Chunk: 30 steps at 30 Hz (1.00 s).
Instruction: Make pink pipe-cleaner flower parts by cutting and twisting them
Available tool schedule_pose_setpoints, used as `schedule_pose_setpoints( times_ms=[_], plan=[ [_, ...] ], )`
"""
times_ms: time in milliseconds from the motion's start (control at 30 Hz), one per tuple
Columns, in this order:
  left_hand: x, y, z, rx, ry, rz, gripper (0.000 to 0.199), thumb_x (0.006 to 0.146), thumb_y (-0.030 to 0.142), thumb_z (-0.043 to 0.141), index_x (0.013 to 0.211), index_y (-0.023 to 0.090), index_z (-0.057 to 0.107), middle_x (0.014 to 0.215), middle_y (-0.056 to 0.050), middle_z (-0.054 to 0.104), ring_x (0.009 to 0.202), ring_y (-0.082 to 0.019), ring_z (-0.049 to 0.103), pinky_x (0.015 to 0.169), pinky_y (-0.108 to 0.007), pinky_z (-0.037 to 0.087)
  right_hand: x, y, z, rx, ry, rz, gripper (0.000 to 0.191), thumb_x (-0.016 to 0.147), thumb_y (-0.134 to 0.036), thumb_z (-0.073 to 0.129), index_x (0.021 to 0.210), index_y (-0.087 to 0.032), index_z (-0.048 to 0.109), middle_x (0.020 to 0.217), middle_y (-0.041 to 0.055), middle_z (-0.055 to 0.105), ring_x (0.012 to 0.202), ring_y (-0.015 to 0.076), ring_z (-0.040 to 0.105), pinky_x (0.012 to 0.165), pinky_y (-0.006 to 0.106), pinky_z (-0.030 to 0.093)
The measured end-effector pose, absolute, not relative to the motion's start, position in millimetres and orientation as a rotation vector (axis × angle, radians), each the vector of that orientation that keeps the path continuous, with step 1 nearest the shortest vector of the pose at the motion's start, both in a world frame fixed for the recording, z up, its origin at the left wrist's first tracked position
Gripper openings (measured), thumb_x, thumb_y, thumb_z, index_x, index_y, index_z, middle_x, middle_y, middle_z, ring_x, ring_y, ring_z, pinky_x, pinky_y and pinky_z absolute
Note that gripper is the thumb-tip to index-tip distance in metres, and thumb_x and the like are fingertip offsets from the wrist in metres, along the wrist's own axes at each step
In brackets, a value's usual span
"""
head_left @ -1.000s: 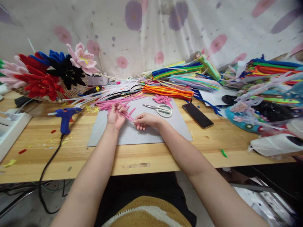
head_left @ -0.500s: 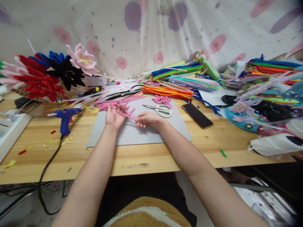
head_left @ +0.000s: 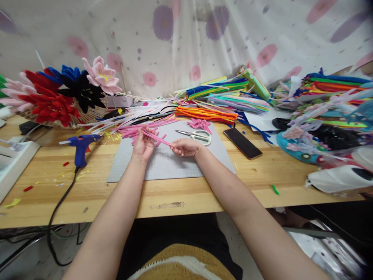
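A pink pipe cleaner (head_left: 159,139), seemingly folded so its strands lie close together, stretches between my two hands above the grey cutting mat (head_left: 175,169). My left hand (head_left: 144,144), palm up, pinches one end between thumb and fingers. At the other end, my right hand (head_left: 186,147) grips it with closed fingertips. Loose pink pipe cleaners (head_left: 128,132) lie behind my left hand. Beyond my right hand are white-handled scissors (head_left: 201,137) and a small heap of bent pink pieces (head_left: 199,124).
A blue glue gun (head_left: 81,149) stands at left, its cord running off the table edge. Fuzzy flowers (head_left: 55,109) fill the back left. A phone (head_left: 243,143) lies right of the mat. Bundles of orange pipe cleaners (head_left: 206,113) and other colours line the back.
My right hand has shifted slightly right, away from my left. The pink strands, spread apart before, now lie close together and straighter between my hands.
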<state>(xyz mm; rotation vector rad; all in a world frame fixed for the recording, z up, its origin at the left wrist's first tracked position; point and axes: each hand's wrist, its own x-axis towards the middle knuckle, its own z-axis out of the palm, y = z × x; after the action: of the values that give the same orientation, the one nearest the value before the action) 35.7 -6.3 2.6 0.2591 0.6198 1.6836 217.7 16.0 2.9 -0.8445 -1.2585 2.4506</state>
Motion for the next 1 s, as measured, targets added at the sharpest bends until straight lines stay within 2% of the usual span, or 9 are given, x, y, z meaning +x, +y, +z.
schedule_pose_setpoints(
  times_ms=[200, 333, 500, 700, 867, 1000],
  plan=[
    [32.4, -4.2, 0.4, 0.145, 0.579, 1.763, 0.027, 0.090, 0.028, 0.041, 0.085, 0.022, 0.067, 0.063, 0.003, 0.064, 0.064, -0.006, 0.062, 0.076, -0.023, 0.052, 215.6, 14.0, 1.8, -0.802, -1.371, 2.454, 0.010, 0.077, -0.013, 0.060, 0.071, -0.010, 0.053, 0.050, -0.0022, 0.055, 0.038, 0.0039, 0.046, 0.035, 0.011, 0.035],
    [33.8, -7.1, 4.2, 0.207, 0.564, 1.737, 0.026, 0.088, 0.036, 0.044, 0.093, 0.026, 0.067, 0.069, 0.004, 0.066, 0.069, -0.006, 0.063, 0.081, -0.024, 0.051, 217.3, 16.0, -1.1, -0.717, -1.284, 2.479, 0.010, 0.077, -0.013, 0.058, 0.070, -0.011, 0.050, 0.048, -0.0039, 0.050, 0.037, 0.0027, 0.041, 0.034, 0.010, 0.032],
    [35.3, -9.7, 6.4, 0.265, 0.609, 1.711, 0.027, 0.087, 0.039, 0.044, 0.094, 0.028, 0.067, 0.079, 0.003, 0.068, 0.078, -0.005, 0.064, 0.085, -0.023, 0.048, 219.6, 17.3, -2.1, -0.704, -1.169, 2.501, 0.011, 0.081, -0.009, 0.049, 0.070, -0.012, 0.047, 0.048, -0.0056, 0.043, 0.038, 0.0019, 0.035, 0.034, 0.009, 0.028],
    [33.4, -10.8, 4.8, 0.330, 0.614, 1.668, 0.027, 0.087, 0.042, 0.045, 0.093, 0.029, 0.067, 0.092, 0.001, 0.070, 0.094, -0.010, 0.063, 0.090, -0.031, 0.047, 217.1, 14.2, 1.1, -0.714, -1.149, 2.519, 0.012, 0.082, -0.010, 0.047, 0.070, -0.013, 0.045, 0.048, -0.0070, 0.038, 0.037, 0.0019, 0.031, 0.034, 0.009, 0.024],
    [34.1, -12.1, 7.9, 0.313, 0.609, 1.694, 0.025, 0.087, 0.038, 0.045, 0.092, 0.028, 0.068, 0.088, 0.002, 0.071, 0.090, -0.009, 0.064, 0.089, -0.029, 0.048, 216.8, 15.1, -0.9, -0.731, -1.130, 2.499, 0.012, 0.082, -0.010, 0.046, 0.070, -0.013, 0.046, 0.048, -0.0070, 0.038, 0.037, 0.0016, 0.031, 0.034, 0.008, 0.024],
    [31.8, -9.7, 4.9, 0.279, 0.523, 1.713, 0.021, 0.086, 0.031, 0.050, 0.098, 0.030, 0.067, 0.082, 0.003, 0.071, 0.078, -0.008, 0.066, 0.083, -0.025, 0.050, 217.1, 16.4, -3.4, -0.716, -1.166, 2.500, 0.010, 0.081, -0.012, 0.048, 0.071, -0.013, 0.047, 0.049, -0.0070, 0.038, 0.038, 0.0021, 0.032, 0.034, 0.009, 0.025]
  ],
)
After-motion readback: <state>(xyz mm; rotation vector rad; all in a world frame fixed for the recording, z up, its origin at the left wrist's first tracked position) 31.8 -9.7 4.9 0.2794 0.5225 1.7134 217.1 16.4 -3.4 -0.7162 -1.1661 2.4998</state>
